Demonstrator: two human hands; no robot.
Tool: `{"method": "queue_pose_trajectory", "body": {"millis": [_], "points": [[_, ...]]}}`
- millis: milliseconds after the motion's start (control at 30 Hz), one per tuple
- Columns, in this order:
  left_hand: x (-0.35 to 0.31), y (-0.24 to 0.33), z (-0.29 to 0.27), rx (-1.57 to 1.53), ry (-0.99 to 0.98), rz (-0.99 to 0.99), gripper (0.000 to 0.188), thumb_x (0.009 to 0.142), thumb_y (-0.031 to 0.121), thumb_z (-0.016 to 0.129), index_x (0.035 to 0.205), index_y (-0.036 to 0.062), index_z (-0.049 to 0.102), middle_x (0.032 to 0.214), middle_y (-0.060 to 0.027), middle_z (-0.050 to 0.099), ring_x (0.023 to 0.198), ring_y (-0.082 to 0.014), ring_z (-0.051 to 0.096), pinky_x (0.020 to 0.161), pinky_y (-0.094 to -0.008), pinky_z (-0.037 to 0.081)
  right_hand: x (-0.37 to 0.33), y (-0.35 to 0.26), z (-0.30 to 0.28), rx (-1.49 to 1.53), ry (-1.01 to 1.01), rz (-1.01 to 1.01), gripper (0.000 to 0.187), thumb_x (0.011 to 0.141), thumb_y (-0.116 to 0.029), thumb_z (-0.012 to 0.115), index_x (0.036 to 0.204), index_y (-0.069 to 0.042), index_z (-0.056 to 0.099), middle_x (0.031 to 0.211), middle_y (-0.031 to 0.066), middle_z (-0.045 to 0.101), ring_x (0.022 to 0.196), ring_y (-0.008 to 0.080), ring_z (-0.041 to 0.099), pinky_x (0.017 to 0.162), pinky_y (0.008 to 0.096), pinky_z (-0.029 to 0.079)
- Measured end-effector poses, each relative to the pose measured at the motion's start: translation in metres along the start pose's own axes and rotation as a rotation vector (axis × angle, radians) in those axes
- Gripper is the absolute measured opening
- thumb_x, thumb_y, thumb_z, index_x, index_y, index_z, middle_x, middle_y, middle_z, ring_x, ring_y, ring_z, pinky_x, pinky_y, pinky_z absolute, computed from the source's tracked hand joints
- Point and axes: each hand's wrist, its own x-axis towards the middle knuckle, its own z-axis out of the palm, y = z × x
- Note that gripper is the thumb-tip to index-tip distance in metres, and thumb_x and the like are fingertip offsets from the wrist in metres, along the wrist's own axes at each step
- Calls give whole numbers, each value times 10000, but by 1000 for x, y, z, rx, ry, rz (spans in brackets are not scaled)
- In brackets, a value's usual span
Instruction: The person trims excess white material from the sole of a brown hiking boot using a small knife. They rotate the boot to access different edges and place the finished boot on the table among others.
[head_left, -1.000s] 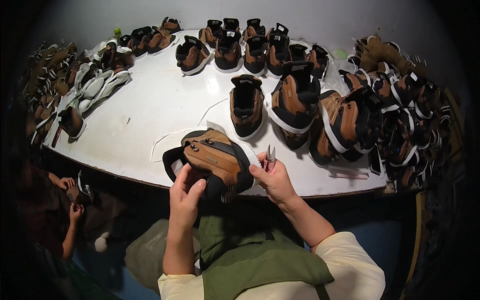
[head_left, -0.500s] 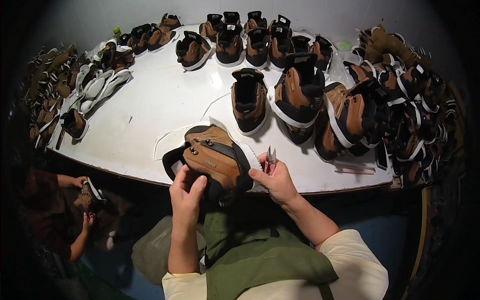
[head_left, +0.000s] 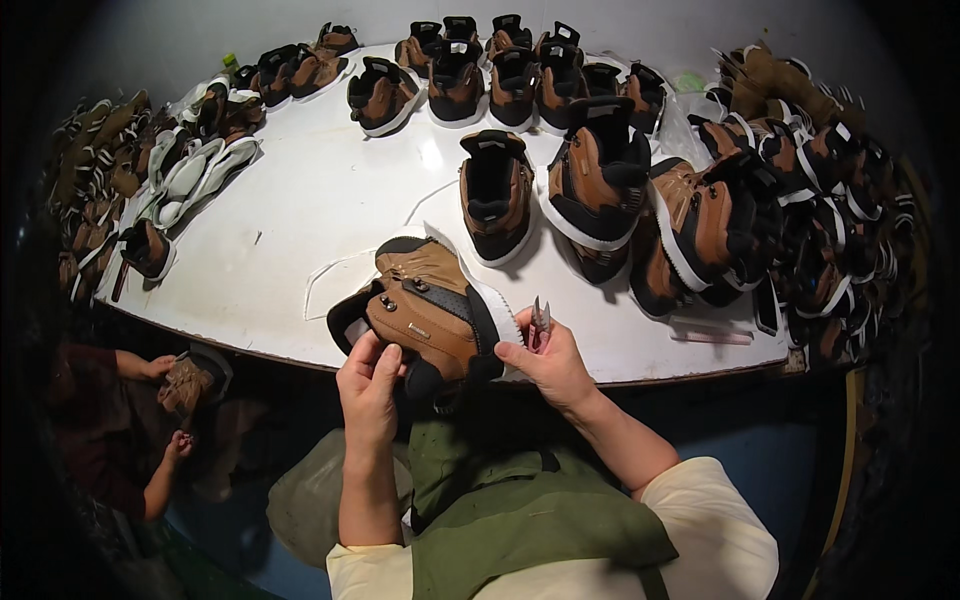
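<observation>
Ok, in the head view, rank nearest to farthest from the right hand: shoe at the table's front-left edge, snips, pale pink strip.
1. Snips: in the right hand.
2. Pale pink strip: to its right.
3. Shoe: far left.

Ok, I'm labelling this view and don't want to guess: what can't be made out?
All in the head view:
Snips: most of the handles, hidden by the right hand.
Held shoe: its far side, turned away from the camera.
Co-worker's shoe: fine detail, too small and dim.
Shoe pile at left: its outer edge, lost in the dark fisheye rim.
</observation>
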Motion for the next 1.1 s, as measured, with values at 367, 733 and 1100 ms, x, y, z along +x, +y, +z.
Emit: {"method": "queue_pose_trajectory", "body": {"millis": [367,733,1100], "points": [[6,-5,2,20,77,19,186,980,221,568,901,53,575,808,47,532,672,-22,447,603,-176,371,-1,9,-4,-20,-40,36,311,836,-200,777,901,-76,500,754,-81,417,661,13,378,590,176,335],[6,-13,5,-86,127,45,181,1007,220,523,881,96,561,738,88,471,580,-3,348,517,-166,268,-1,6,2,-40,-47,46,281,833,-134,768,903,-82,500,765,-81,409,667,6,378,589,177,336],[12,0,0,-240,168,17,280,1026,271,464,1098,22,572,936,-9,631,762,-40,559,665,-180,448,-4,-1,12,-105,-104,-58,197,938,-199,650,934,-47,524,753,-83,415,666,6,364,587,187,325]]}}
